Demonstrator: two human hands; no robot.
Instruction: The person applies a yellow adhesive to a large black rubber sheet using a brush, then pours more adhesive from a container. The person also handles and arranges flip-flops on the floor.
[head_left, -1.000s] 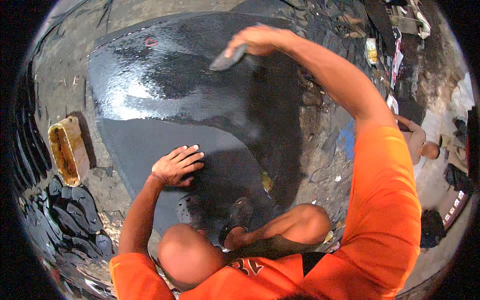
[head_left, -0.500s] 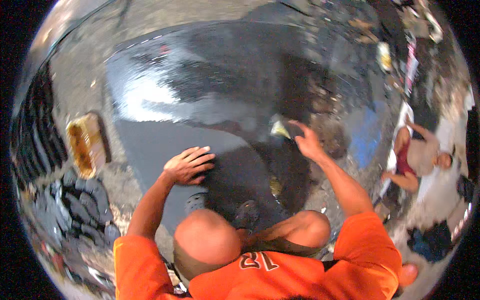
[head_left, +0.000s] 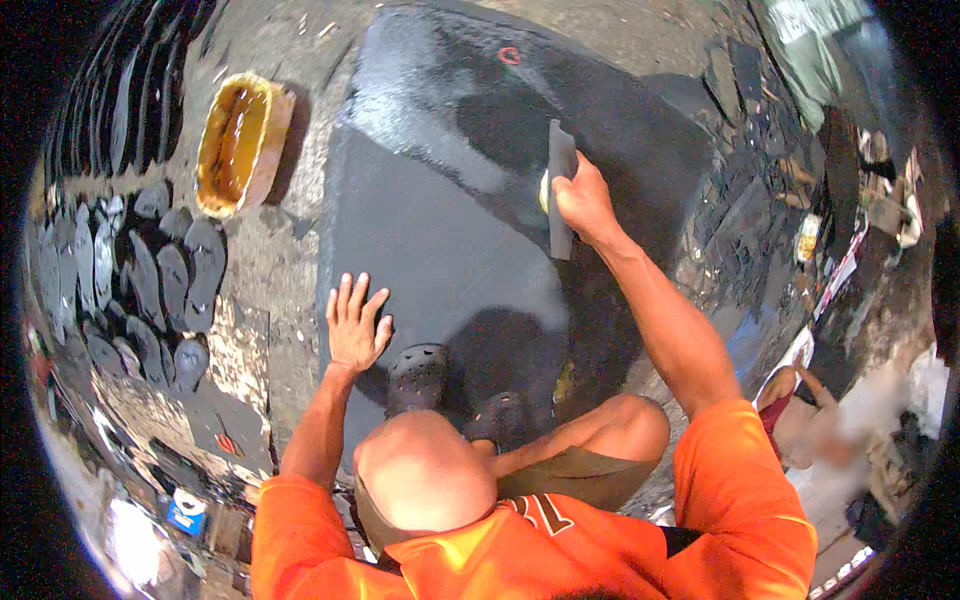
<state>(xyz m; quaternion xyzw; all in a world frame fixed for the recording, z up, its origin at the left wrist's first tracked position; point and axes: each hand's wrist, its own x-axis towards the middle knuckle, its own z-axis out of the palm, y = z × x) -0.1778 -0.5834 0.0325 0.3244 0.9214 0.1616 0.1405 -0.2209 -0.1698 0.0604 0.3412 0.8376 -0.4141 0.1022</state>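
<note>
A large dark grey sheet [head_left: 445,230] lies on the ground before me, its far part shiny as if wet, its nearer left part matte. My left hand [head_left: 357,325] rests flat near the sheet's left edge, fingers spread, holding nothing. In my right hand [head_left: 585,205] is a flat dark grey strip [head_left: 562,145], gripped along its side and standing over the sheet's right part. Something pale yellow [head_left: 544,192] shows beside the strip, mostly hidden by it. My feet in dark perforated shoes [head_left: 418,375] are on the sheet's near edge.
An open-topped container [head_left: 272,175] with amber liquid stands left of the sheet. Dark sole-shaped pieces [head_left: 205,270] and long dark strips [head_left: 120,100] lie at the left. Dark scraps [head_left: 735,195] cover the ground at right. Another person [head_left: 800,420] is at the far right.
My view has turned. My right hand, earlier with fingers extended near the pale yellow thing, now grips the dark strip. My left hand has shifted to the sheet's left edge.
</note>
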